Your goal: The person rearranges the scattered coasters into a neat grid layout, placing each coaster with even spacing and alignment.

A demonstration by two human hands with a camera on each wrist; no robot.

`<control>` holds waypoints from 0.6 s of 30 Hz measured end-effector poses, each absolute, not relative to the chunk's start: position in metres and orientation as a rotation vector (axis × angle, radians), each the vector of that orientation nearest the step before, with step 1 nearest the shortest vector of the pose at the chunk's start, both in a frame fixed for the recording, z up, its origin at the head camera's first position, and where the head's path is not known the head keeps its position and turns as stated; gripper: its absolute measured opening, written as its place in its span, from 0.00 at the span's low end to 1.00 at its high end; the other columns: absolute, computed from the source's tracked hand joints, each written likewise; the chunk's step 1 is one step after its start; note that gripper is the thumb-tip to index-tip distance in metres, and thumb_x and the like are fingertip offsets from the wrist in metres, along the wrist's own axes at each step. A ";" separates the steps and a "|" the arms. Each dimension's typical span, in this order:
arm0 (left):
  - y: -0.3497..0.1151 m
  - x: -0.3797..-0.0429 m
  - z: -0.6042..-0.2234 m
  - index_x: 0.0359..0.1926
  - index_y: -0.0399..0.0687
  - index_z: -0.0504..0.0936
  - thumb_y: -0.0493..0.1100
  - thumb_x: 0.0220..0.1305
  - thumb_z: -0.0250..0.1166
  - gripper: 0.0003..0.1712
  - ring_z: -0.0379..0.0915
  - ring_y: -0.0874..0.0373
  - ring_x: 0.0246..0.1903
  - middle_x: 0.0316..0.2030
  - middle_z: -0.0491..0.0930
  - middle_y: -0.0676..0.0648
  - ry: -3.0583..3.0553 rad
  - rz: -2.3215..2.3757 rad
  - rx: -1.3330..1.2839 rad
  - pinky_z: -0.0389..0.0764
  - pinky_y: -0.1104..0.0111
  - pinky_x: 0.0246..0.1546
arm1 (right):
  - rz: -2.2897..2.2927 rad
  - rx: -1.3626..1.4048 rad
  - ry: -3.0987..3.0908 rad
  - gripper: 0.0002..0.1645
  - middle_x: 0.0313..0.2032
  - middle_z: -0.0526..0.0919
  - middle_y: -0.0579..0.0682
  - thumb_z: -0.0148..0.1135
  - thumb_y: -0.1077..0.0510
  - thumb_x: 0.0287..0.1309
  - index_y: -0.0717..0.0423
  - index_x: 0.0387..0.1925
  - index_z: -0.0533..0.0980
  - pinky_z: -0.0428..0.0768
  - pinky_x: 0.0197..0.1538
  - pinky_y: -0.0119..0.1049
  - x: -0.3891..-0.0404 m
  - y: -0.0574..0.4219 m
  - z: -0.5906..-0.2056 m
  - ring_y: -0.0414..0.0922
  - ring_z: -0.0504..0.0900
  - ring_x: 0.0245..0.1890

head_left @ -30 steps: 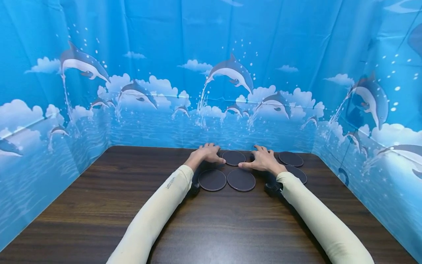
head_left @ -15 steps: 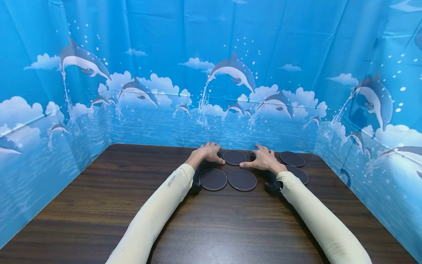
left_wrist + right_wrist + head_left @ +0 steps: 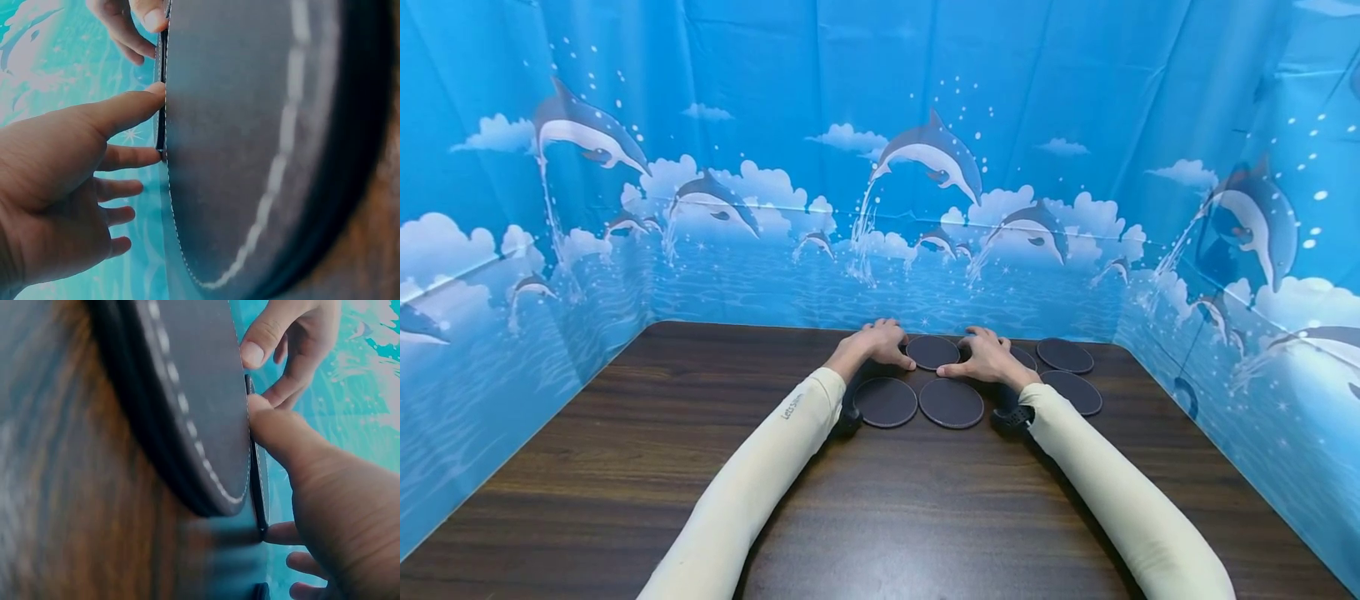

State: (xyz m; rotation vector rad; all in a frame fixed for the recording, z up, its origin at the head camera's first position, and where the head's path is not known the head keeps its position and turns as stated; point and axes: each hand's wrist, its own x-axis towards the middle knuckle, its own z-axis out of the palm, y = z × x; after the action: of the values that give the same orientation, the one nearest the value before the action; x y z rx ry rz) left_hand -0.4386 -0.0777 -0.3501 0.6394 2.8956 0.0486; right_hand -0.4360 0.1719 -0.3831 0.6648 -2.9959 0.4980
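Dark round coasters with pale stitching lie on the table. At the far edge, one coaster sits between my two hands. My left hand is at its left side; in the left wrist view that hand has its thumb and index fingertip right at the edge of the far coaster, the other fingers spread. My right hand is on the opposite side, thumb stretched toward the near rim. In the right wrist view its index fingertip meets the far coaster's edge. Another coaster is partly hidden behind the right hand.
Closer to me, two coasters lie side by side between the forearms. At the right, one coaster lies at the back with another in front. A dolphin-print curtain surrounds the dark wooden table at back and sides.
My right hand has shifted slightly left toward the middle far coaster, and part of a coaster now shows to its right. The left hand stays nearly in place.
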 end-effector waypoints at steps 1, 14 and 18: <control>-0.077 -0.438 -0.349 0.61 0.50 0.81 0.66 0.68 0.63 0.32 0.52 0.41 0.73 0.75 0.57 0.40 2.897 0.058 0.649 0.58 0.45 0.68 | 0.511 0.665 -2.992 0.52 0.74 0.58 0.64 0.67 0.23 0.52 0.62 0.61 0.78 0.49 0.64 0.72 -0.436 0.171 -0.382 0.67 0.52 0.73; -0.078 -0.443 -0.356 0.45 0.49 0.85 0.64 0.68 0.65 0.24 0.54 0.41 0.72 0.76 0.57 0.41 2.909 0.075 0.738 0.63 0.48 0.65 | 0.559 0.676 -2.929 0.44 0.73 0.63 0.62 0.71 0.24 0.48 0.60 0.46 0.85 0.43 0.64 0.71 -0.437 0.167 -0.386 0.64 0.52 0.73; -0.079 -0.443 -0.355 0.46 0.49 0.84 0.64 0.69 0.65 0.24 0.54 0.41 0.72 0.75 0.57 0.41 2.907 0.090 0.747 0.62 0.48 0.66 | 0.551 0.663 -2.915 0.44 0.72 0.64 0.61 0.71 0.23 0.47 0.59 0.44 0.85 0.43 0.64 0.71 -0.437 0.167 -0.386 0.64 0.53 0.73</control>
State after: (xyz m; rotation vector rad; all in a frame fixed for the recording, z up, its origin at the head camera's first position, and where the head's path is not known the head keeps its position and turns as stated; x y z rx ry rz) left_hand -0.4427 -0.0788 -0.3549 0.7466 2.9066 0.0904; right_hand -0.4373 0.1670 -0.3863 0.6632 -2.9153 0.5508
